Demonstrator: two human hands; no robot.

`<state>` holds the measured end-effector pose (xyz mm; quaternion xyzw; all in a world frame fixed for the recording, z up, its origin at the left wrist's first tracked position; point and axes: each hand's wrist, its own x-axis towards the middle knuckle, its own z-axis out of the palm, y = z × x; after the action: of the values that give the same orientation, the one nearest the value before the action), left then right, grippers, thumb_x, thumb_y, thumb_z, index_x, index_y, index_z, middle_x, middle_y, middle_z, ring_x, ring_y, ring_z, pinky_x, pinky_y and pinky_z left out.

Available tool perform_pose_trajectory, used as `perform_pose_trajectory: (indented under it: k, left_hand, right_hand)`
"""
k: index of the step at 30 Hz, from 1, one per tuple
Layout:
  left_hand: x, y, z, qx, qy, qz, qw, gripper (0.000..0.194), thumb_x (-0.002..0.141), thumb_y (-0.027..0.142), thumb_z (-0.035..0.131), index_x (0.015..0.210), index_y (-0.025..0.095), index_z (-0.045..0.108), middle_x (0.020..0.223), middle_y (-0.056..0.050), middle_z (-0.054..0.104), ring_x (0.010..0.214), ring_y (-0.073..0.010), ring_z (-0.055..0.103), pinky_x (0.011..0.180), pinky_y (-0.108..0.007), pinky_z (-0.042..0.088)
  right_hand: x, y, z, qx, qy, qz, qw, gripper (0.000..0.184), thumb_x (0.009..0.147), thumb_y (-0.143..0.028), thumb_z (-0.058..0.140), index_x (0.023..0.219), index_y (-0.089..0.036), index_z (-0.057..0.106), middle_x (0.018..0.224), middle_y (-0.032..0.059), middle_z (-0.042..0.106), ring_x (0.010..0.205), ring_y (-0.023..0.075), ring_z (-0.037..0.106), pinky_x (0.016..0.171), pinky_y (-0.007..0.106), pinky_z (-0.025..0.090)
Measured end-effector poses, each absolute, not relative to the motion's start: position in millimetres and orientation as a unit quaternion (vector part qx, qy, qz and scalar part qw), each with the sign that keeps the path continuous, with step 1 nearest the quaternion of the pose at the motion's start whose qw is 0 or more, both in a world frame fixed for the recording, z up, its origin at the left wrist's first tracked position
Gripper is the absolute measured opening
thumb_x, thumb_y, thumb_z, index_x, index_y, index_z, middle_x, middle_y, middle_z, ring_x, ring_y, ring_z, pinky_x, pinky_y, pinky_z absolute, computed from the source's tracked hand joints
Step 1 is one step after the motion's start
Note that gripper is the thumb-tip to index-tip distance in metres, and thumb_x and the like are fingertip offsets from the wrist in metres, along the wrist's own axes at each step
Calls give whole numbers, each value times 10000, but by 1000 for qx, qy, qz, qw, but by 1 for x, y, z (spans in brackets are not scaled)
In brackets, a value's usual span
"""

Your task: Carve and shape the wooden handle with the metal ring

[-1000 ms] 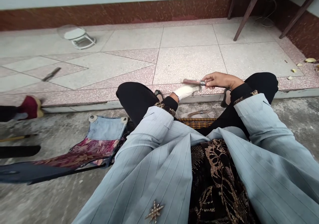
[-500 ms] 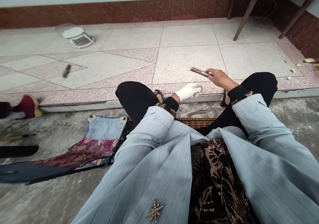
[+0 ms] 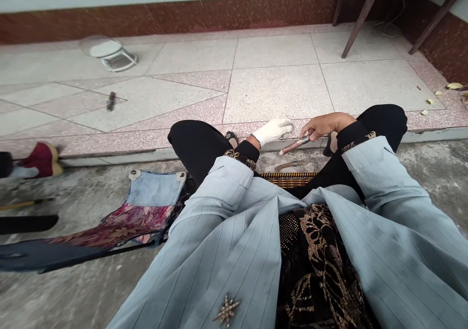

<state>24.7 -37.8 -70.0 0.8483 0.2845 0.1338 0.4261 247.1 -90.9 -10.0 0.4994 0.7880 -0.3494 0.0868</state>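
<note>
Seemingly handling silvery-banded brown stick right of centre, grasping with bare right hand, can't tell if gripping anything with gloved left hand, likely needs steady hold next.

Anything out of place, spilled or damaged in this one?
Mildly odd: only the left hand wears a white glove, while the right hand, holding a brown rod, is bare. Yellowish leaf-like pieces lie scattered on the floor at the far right, like litter. No spill shows.
</note>
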Motion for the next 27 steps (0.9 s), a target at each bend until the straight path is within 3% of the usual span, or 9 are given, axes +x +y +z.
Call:
perform_pose_trajectory:
  k: [3, 7, 12, 17, 23, 27]
  left_hand:
    - [24, -36, -70, 808, 311, 155, 476, 187, 920, 255, 498, 935, 128, 634, 727, -9, 590, 610, -88, 509, 584, -202, 401]
    - [25, -43, -70, 767, 344, 127, 526, 245, 964, 337, 474, 941, 148, 628, 666, -13, 560, 506, -76, 445, 477, -202, 339]
    - [27, -50, -74, 767, 288, 113, 562, 220, 964, 302, 454, 921, 145, 601, 663, 7, 517, 506, -65, 453, 442, -171, 338]
    - [28, -51, -74, 771, 276, 107, 564, 213, 978, 267, 421, 950, 143, 592, 645, 18, 516, 480, -54, 445, 444, -158, 358]
    - [31, -57, -73, 748, 273, 113, 594, 214, 978, 277, 420, 953, 142, 585, 636, 24, 518, 447, -50, 418, 440, -168, 333]
    - [33, -60, -70, 766, 268, 109, 575, 201, 953, 265, 441, 932, 148, 602, 604, 33, 479, 471, -63, 405, 454, -173, 315]
  right_hand:
    - [247, -94, -1, 458, 776, -434, 11, 422, 831, -189, 644, 1250, -211, 686, 930, 42, 722, 830, 176, 636, 784, 292, 480]
    - [244, -93, 0, 511, 738, -427, -107, 425, 873, -202, 600, 1295, -175, 640, 930, 64, 708, 814, 173, 621, 768, 298, 491]
    - [238, -86, -14, 569, 698, -402, -165, 504, 899, -169, 550, 1403, -175, 552, 862, 57, 688, 755, 174, 603, 712, 292, 491]
    - [237, -79, -27, 598, 709, -331, -171, 495, 896, -163, 508, 1387, -180, 573, 945, 75, 695, 798, 187, 607, 724, 290, 470]
    - [239, -82, -22, 667, 712, -158, -151, 455, 917, -201, 473, 1360, -181, 578, 1174, 135, 665, 966, 267, 601, 799, 345, 425]
    - [241, -85, -17, 703, 697, -99, -99, 450, 935, -211, 472, 1377, -194, 557, 1185, 153, 661, 999, 296, 591, 806, 364, 416]
